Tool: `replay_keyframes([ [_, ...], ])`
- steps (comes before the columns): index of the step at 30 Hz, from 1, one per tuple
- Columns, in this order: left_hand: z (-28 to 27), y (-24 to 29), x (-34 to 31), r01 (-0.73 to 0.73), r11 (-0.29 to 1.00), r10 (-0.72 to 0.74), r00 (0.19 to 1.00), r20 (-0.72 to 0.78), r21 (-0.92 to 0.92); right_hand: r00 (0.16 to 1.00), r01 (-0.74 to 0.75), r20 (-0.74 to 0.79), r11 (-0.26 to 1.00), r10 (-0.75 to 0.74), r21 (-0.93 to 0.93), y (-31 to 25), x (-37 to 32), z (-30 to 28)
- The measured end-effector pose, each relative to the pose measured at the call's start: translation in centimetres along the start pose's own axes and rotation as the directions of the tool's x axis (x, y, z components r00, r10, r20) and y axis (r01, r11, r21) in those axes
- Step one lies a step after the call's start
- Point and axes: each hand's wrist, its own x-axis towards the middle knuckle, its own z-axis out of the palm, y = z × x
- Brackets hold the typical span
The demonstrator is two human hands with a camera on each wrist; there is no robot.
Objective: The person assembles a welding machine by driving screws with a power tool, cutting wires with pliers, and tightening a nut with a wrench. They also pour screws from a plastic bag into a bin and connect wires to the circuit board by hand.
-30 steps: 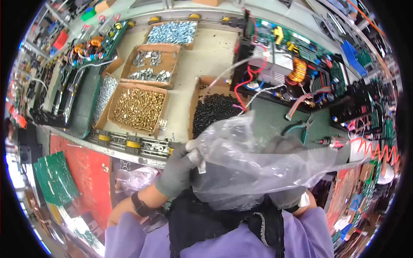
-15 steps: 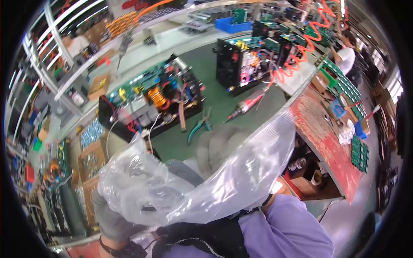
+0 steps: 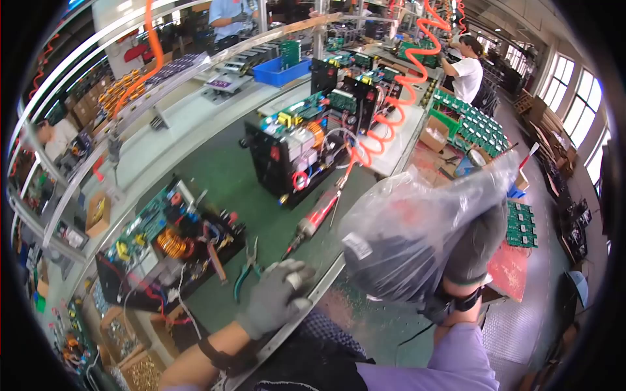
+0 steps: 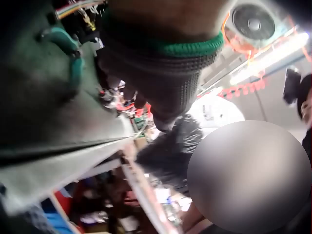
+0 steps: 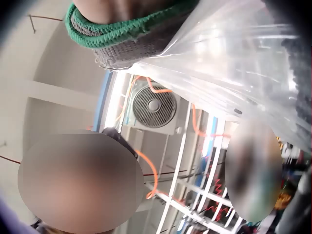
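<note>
A clear plastic bag (image 3: 398,228) with dark contents and a small white label hangs over the right side of the bench edge. My right hand (image 3: 481,244), in a grey glove, grips it from the far right, partly behind the film. In the right wrist view the film of the bag (image 5: 229,53) gathers toward the glove, and dark bits show inside. My gloved left hand (image 3: 274,298) is at the bench's front edge, fingers loosely bent, holding nothing. Close beyond it lie teal-handled pliers (image 3: 248,270) and a red electric screwdriver (image 3: 316,218).
Open electronic units (image 3: 169,241) with coils and boards stand on the green bench, another unit (image 3: 293,146) behind. An orange coiled hose (image 3: 391,117) hangs down to the screwdriver. Small-parts boxes (image 3: 120,335) sit at lower left. Green circuit boards (image 3: 521,225) lie at right; a person (image 3: 466,72) works beyond.
The view has swung right. Both hands were at the bag; the left has come away to the bench edge, while the right has carried the bag right, where it now hangs full and rounded.
</note>
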Motion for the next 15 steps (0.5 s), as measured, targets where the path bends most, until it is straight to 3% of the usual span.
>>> replay_keyframes([
  [1, 0.8, -0.6, 0.4, -0.016, 0.992, 0.012, 0.999, 0.035, 0.125, 0.994, 0.094, 0.075, 0.953, -0.075, -0.289, 0.8, 2.5, -0.1],
  [2, 1.7, -1.3, 0.4, -0.023, 0.981, 0.010, 0.998, 0.069, 0.194, 0.995, -0.099, 0.006, 0.995, 0.099, -0.004, 3.3, 4.8, 0.1],
  [3, 2.4, -2.0, 0.4, -0.030, 0.964, 0.003, 0.995, 0.099, 0.265, 0.987, -0.162, 0.015, 0.975, 0.161, 0.150, 5.8, 7.5, 0.1],
  [4, 2.6, -2.2, 0.5, -0.046, 0.952, 0.009, 0.992, 0.122, 0.304, 0.986, -0.161, -0.003, 0.968, 0.164, 0.192, 8.1, 10.6, 0.1],
  [6, 2.5, -2.2, 0.6, -0.061, 0.940, 0.015, 0.990, 0.139, 0.335, 0.966, -0.127, -0.192, 0.965, 0.173, 0.230, 10.1, 15.7, 2.3],
  [9, 2.3, -2.0, 0.8, -0.057, 0.929, -0.002, 0.987, 0.159, 0.366, 0.965, 0.114, -0.242, 0.992, -0.097, 0.060, 15.0, 24.2, 3.7],
  [11, 2.2, -1.9, 0.9, -0.051, 0.925, -0.015, 0.985, 0.172, 0.377, 0.932, 0.198, -0.323, 0.977, -0.164, 0.075, 17.5, 28.3, 6.5],
  [13, 2.1, -1.9, 1.1, -0.033, 0.939, -0.043, 0.977, 0.210, 0.341, 0.911, 0.276, -0.276, 0.950, -0.308, -0.149, 20.5, 30.3, 8.7],
  [15, 1.7, -1.5, 1.6, 0.006, 0.949, -0.067, 0.981, 0.182, 0.316, 0.961, 0.170, -0.182, 0.964, -0.208, -0.203, 25.0, 30.2, 9.7],
])
